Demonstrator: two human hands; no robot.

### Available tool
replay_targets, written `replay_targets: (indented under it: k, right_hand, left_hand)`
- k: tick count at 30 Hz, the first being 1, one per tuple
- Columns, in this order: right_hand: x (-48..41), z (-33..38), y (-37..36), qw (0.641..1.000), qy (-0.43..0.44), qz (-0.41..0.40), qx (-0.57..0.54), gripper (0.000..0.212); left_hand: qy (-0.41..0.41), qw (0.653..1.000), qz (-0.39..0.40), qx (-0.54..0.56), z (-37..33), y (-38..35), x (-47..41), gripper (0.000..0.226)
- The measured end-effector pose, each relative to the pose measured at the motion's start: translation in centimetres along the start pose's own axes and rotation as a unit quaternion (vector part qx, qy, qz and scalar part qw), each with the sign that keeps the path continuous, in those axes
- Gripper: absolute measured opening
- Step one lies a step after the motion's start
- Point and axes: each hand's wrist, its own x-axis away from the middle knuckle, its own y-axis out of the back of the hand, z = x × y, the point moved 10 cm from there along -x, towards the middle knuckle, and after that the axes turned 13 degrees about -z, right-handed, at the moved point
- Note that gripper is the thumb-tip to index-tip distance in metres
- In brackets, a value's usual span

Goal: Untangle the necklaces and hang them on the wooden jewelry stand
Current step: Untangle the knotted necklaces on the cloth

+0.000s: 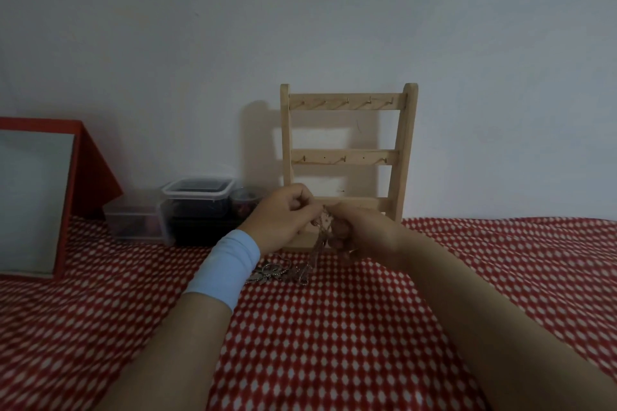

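Necklaces (287,272) seemed light, limp and snag-prone, pinched by left hand (283,220) and right hand (360,232), best gripped strand by strand.

The wooden jewelry stand (349,157) sits on the table (334,344) against the wall (300,10). Containers (197,207) stand just left of it, a mirror (33,200) farther left. The necklaces (280,272) lie before it.

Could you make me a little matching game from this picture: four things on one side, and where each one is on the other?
1 wooden jewelry stand
2 necklaces
3 mirror
4 plastic boxes

A far left, red frame
B held by left hand and right hand, trailing onto the cloth
C upright at the back, nothing hung on it
D just left of the stand

Pairs: 1-C, 2-B, 3-A, 4-D
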Motion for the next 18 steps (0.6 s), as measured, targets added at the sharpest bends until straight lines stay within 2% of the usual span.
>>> replay_targets:
  k: [3, 6, 7, 11, 14, 17, 18]
  right_hand:
    - [0.4, 0.4, 0.1, 0.999, 0.007, 0.038, -0.025, 0.045]
    - [0.5, 1.2, 0.7, 0.997, 0.024, 0.041, -0.06, 0.03]
    - [0.5, 1.5, 1.0, 0.996, 0.027, 0.029, -0.081, 0.026]
    - [0.2, 1.4, 1.2, 0.985, 0.007, 0.005, -0.17, 0.019]
    - [0.3, 0.8, 0.7, 0.991, -0.008, 0.0, -0.134, 0.021]
    - [0.4, 0.5, 0.3, 0.996, -0.021, 0.0, -0.084, 0.024]
    - [0.4, 0.3, 0.2, 0.997, -0.032, 0.001, -0.068, 0.023]
  left_hand:
    - [0.039, 0.996, 0.02, 0.077, 0.3, -0.7, 0.1, 0.02]
    - [0.132, 0.962, 0.068, 0.229, 1.2, -2.2, 0.8, 0.02]
    - [0.154, 0.955, 0.082, 0.239, 1.6, -2.5, 1.0, 0.02]
    - [0.109, 0.984, 0.139, 0.029, 2.4, -2.8, 1.3, 0.013]
    - [0.087, 0.985, 0.141, -0.051, 2.4, -2.1, 1.1, 0.009]
    - [0.051, 0.982, 0.108, -0.149, 2.5, -0.8, 0.4, 0.001]
    - [0.032, 0.978, 0.084, -0.187, 2.6, -0.2, -0.1, 0.006]
